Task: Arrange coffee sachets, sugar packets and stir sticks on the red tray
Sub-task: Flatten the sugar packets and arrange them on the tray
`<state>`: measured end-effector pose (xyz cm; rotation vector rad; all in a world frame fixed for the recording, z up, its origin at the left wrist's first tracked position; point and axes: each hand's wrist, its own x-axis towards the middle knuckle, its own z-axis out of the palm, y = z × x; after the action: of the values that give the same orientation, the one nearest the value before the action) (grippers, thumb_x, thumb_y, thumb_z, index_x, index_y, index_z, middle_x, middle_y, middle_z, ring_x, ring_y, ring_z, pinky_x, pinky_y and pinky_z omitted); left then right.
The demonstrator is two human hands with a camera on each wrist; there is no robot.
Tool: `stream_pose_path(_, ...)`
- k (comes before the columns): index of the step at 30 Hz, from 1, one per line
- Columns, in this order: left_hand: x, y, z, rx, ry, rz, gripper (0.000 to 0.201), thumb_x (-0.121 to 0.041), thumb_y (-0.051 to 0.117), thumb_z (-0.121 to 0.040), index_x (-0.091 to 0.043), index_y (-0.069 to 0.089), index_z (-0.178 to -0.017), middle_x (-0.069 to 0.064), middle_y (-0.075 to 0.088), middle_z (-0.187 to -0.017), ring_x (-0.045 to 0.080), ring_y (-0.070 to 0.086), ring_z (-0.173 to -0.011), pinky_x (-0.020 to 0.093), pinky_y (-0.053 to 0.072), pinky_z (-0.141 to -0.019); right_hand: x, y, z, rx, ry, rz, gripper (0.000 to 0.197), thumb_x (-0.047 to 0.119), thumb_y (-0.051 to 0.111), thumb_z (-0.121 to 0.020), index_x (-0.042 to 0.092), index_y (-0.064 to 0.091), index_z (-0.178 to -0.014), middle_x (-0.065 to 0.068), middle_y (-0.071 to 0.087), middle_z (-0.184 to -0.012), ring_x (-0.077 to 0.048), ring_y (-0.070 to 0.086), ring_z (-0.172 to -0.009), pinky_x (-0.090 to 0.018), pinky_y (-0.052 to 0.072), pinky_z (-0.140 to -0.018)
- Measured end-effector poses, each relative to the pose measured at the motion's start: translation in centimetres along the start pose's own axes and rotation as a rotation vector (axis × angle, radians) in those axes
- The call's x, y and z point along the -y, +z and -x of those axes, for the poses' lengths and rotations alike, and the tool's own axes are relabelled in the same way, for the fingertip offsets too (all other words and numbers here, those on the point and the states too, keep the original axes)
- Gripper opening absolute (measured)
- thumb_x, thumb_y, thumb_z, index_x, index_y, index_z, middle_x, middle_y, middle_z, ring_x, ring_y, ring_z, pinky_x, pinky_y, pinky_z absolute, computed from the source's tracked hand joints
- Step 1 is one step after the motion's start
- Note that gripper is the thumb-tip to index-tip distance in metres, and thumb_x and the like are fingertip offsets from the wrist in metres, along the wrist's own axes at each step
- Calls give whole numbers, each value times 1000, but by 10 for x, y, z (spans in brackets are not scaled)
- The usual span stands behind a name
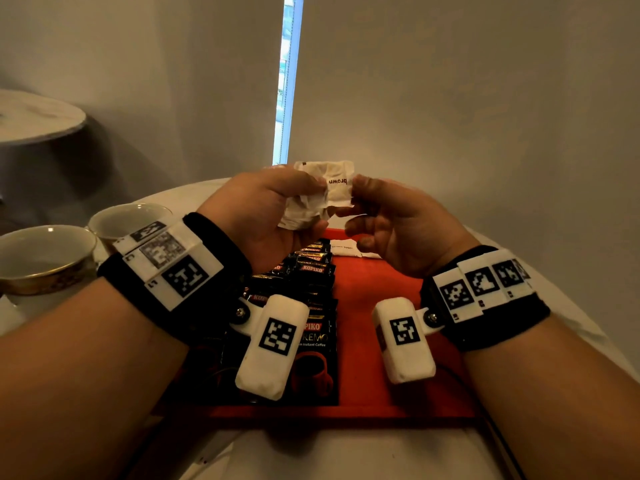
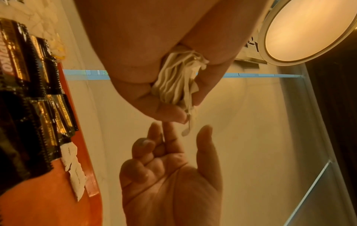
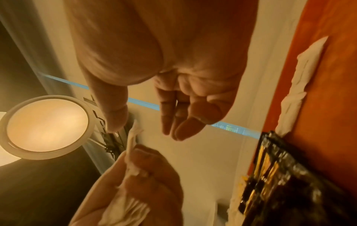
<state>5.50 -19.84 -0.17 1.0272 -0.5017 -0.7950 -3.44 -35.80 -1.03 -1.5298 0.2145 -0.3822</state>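
Observation:
My left hand [image 1: 317, 206] is raised above the tray and grips a crumpled bundle of white sugar packets [image 1: 298, 211]; the left wrist view shows their stacked edges [image 2: 173, 81] between thumb and fingers. One packet marked "brown" [image 1: 337, 183] sticks out toward my right hand [image 1: 353, 202]. The right thumb and fingers stand apart on either side of its tip [image 2: 186, 130], not closed on it. Black Kopiko coffee sachets [image 1: 311, 271] overlap in a row down the left of the red tray [image 1: 374, 299]. Two sugar packets [image 1: 344, 249] lie at the tray's far edge.
Two gold-rimmed cups [image 1: 45, 258] [image 1: 128, 220] stand left of the tray on the white round table [image 1: 540, 271]. A marble side table [image 1: 34, 116] is further left. A dark cable [image 1: 460, 379] runs over the tray's right front corner.

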Motion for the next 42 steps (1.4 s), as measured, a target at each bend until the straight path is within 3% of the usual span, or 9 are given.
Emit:
stream_pose_path(7,-1,-1,0,-26,0,-1,36,-8,58,-92,-4,57,-128,14,62,-100,14,58,-64,23,49,-50,8,10,6,29,-100,5,12,10,66,-81,9,66,-93,-7,67,-81,-17,58,-62,-25,42,-51)
stream_pose_path(13,-3,-4,-1,-58,-18,44,10,-11,55,-92,-13,65,-95,8,59,-86,17,59,-66,23,47,-52,13,11,6,-77,-144,-124,12,11,53,-81,7,55,-92,-9,64,-85,-21,64,-75,-29,47,-57)
stream_pose_path(17,-3,-4,-2,-37,-26,22,6,-16,63,-86,-13,64,-91,5,57,-83,16,57,-66,22,45,-50,14,13,8,-81,-163,-179,11,2,51,-86,8,56,-95,-5,62,-75,-16,59,-62,-27,46,-52)
stream_pose_path(22,1,-5,-1,121,-15,-52,33,-29,72,-75,-11,66,-102,4,62,-84,12,55,-65,19,44,-50,13,22,12,-79,-145,-77,17,-4,51,-91,6,62,-100,-8,61,-77,-17,48,-59,-26,35,-48)
stream_pose_path(24,2,-5,-2,140,-2,-92,37,-27,73,-77,-10,64,-108,5,62,-87,12,55,-67,21,45,-50,13,24,13,-75,-135,-80,19,-3,54,-90,4,62,-105,-9,62,-81,-16,50,-60,-26,37,-49)
stream_pose_path(28,1,-3,-1,108,24,-120,1,-14,61,-90,-15,62,-90,4,64,-80,13,55,-65,23,45,-49,13,23,14,-41,-136,-106,31,9,65,-80,2,62,-110,-9,62,-83,-14,54,-59,-22,39,-47)
stream_pose_path(33,-1,-3,-1,51,54,-36,3,-12,59,-92,-13,60,-95,5,64,-81,13,59,-64,23,48,-52,10,19,9,-97,-121,-79,29,25,64,-85,3,62,-105,-6,68,-76,-17,60,-58,-26,36,-49)
stream_pose_path(37,1,-6,-3,22,46,-124,35,-30,70,-79,-14,65,-110,3,65,-86,12,56,-67,23,44,-54,9,18,9,-105,-105,-49,22,24,55,-98,5,63,-106,-9,69,-82,-19,60,-59,-26,36,-49)
stream_pose_path(42,0,-4,-3,-37,51,-120,26,-31,62,-93,-12,63,-111,5,63,-88,13,53,-66,24,42,-55,10,21,10,-98,-105,-24,27,25,47,-102,2,61,-107,-11,68,-80,-19,62,-58,-29,37,-51)
